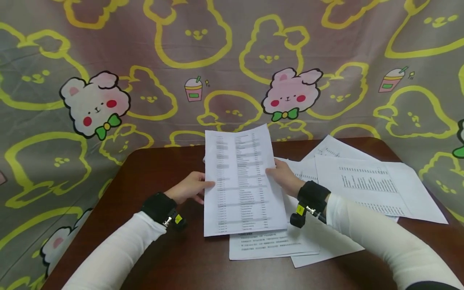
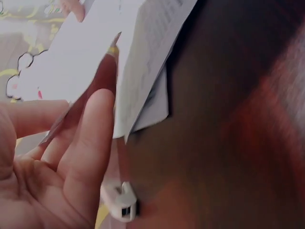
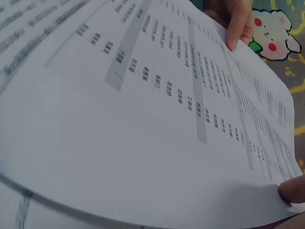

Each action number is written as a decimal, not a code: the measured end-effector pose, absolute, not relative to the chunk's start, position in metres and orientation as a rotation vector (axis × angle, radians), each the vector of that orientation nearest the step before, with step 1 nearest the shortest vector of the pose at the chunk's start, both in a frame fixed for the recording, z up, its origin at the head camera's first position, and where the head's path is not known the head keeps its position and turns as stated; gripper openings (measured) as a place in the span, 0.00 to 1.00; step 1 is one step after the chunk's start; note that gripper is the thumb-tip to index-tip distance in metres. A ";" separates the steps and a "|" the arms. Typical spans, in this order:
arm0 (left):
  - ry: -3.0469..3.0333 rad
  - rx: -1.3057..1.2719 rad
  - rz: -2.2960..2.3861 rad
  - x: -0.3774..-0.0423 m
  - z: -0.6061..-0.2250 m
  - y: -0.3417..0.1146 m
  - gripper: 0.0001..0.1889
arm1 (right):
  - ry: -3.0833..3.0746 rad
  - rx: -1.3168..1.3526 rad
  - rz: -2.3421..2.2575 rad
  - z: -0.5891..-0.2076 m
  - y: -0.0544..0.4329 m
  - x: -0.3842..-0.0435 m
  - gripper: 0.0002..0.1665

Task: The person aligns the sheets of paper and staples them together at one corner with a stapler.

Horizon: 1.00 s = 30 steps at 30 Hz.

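Note:
A white printed sheet of paper (image 1: 243, 181) with columns of text and grey bands is raised above the table. My left hand (image 1: 188, 187) pinches its left edge, thumb on the printed face. In the left wrist view the left hand (image 2: 62, 162) has the paper edge between thumb and fingers. On the opposite edge my right hand (image 1: 286, 177) grips the sheet. The right wrist view shows the right thumb (image 3: 293, 191) on the page (image 3: 143, 143); its other fingers are mostly hidden. Beneath the held sheet lie more printed sheets (image 1: 268, 246).
Several printed papers (image 1: 369, 185) spread over the right side of the dark wooden table (image 1: 152, 169). A patterned curtain (image 1: 224, 48) hangs behind it. A small white object with a dark slot (image 2: 119, 202) appears beyond the left hand; its kind is unclear.

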<state>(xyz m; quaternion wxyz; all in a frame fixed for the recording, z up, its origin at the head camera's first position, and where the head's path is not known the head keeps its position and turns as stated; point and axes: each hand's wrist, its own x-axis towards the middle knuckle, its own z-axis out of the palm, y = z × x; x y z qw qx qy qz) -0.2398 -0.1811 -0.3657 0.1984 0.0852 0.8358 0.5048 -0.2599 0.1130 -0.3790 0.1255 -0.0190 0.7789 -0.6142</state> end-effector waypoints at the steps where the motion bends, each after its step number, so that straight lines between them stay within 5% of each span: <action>1: 2.327 0.241 1.412 -0.239 -0.367 -0.179 0.18 | 2.281 -0.063 -1.772 -0.379 0.116 -0.260 0.27; 30: 2.268 0.185 1.245 -0.233 -0.390 -0.133 0.17 | 2.410 -0.200 -1.264 -0.385 0.184 -0.255 0.23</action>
